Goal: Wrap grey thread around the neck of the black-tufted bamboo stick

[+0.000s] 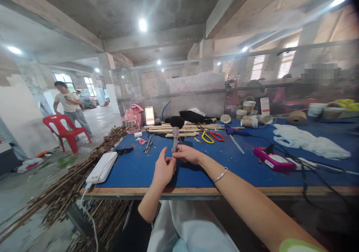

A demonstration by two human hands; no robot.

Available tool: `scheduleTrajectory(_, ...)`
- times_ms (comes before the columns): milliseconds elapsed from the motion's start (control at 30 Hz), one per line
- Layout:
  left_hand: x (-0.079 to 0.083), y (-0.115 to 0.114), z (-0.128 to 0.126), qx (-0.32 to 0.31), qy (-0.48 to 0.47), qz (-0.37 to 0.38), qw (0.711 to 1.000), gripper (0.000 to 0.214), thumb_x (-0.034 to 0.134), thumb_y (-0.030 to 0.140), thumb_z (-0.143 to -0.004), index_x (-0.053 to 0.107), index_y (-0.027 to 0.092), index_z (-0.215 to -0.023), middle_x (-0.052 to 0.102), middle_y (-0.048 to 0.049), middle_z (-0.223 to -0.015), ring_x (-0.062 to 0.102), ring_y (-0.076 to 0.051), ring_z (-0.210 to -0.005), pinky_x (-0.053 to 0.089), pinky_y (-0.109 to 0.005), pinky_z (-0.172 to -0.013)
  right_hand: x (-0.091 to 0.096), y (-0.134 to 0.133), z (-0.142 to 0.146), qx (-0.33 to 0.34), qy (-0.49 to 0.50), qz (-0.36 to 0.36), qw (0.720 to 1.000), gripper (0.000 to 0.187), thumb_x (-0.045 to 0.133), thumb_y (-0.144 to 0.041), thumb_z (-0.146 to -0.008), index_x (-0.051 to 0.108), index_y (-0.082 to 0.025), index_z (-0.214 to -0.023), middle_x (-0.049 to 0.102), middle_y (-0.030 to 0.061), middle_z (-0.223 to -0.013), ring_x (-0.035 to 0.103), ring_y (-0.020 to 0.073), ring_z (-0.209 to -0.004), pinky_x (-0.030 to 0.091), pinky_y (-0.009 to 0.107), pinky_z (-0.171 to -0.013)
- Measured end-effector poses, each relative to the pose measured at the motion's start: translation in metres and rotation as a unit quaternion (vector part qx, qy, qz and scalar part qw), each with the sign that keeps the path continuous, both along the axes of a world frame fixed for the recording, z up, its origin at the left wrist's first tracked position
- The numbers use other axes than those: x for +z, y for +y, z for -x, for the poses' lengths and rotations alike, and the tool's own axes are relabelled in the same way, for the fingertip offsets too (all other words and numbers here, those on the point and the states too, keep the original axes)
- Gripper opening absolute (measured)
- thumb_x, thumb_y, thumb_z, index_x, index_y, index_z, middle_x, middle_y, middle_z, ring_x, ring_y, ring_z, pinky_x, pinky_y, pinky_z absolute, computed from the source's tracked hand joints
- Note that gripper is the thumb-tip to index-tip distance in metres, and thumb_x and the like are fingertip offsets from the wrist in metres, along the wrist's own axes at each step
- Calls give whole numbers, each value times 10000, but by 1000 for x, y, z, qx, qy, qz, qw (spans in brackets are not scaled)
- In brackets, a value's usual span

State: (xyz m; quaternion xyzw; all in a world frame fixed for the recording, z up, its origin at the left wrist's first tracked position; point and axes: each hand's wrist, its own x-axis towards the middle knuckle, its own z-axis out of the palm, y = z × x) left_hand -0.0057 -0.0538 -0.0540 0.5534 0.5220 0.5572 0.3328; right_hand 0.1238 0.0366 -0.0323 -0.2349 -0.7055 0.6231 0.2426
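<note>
A stick with a round black head [177, 122] stands upright between my hands, its shaft [175, 135] wrapped in greyish-brown cord or strip. My left hand [164, 168] is closed round the lower end, with the index finger raised. Higher up, the fingers of my right hand [187, 154] pinch the shaft; a thin strand seems to run beside it. Beyond my hands lie pale bare sticks [182, 135], scissors with yellow handles [207, 137] and scissors with red handles [217, 136].
A blue glue gun [237, 131] and a magenta device [274, 160] with dark cables lie to the right, near white fluffy material [308, 141]. On the left are a white power bank [102, 167] and bundled brown twigs [84, 169]. A person [70, 102] stands behind a red chair [66, 129].
</note>
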Motion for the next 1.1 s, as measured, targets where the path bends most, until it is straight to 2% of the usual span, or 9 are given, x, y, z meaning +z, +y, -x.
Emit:
scheduleTrajectory(133,-1,2,-1,38,23,-16,999,694,673,256,-672,386,97,-1283,572,4,-714,518,-99,-612,434,-214,-613,0,-1,0,-2,-2,-11,1000,360,695,-388,-643,472,-148,-790,457,-79,-497,283,18,-333,150,175,-313)
scheduleTrajectory(200,-2,3,-1,41,12,-8,999,744,699,236,-638,372,102,-1292,559,16,-694,514,-96,-596,433,-209,-591,0,-1,0,-4,0,-13,1000,356,693,-386,-646,473,-149,-796,461,-78,-512,279,15,-335,157,173,-314)
scheduleTrajectory(333,-4,3,1,23,-18,3,1000,743,665,251,-681,321,123,-1327,577,13,-680,511,-95,-555,411,-201,-522,0,0,0,-2,2,-12,1000,356,698,-380,-641,470,-152,-791,445,-83,-500,277,17,-332,155,174,-313)
scheduleTrajectory(567,-4,2,3,-17,2,1,1000,637,527,269,-800,265,126,-1362,599,3,-665,553,-123,-617,431,-238,-606,-2,1,-1,16,-5,-1,1000,373,694,-405,-645,454,-160,-790,417,-96,-473,255,17,-328,160,168,-315)
scheduleTrajectory(667,-4,2,2,-7,3,-4,1000,632,550,269,-783,300,106,-1341,588,5,-666,545,-119,-615,430,-237,-615,-1,0,-1,11,-6,-4,1000,377,693,-410,-647,450,-161,-791,414,-98,-476,255,16,-332,163,163,-314)
scheduleTrajectory(833,-4,4,0,30,-10,-17,999,728,700,234,-640,386,115,-1286,568,25,-672,509,-91,-576,418,-211,-596,-1,-1,1,1,-1,-13,1000,377,693,-408,-650,459,-156,-804,463,-78,-526,296,17,-344,187,160,-312)
scheduleTrajectory(1100,-2,1,2,-17,-10,-5,1000,654,564,260,-773,291,135,-1354,622,-8,-687,569,-132,-628,429,-241,-609,-2,0,0,4,-6,-12,1000,383,705,-388,-636,460,-155,-816,448,-88,-502,275,16,-337,163,164,-314)
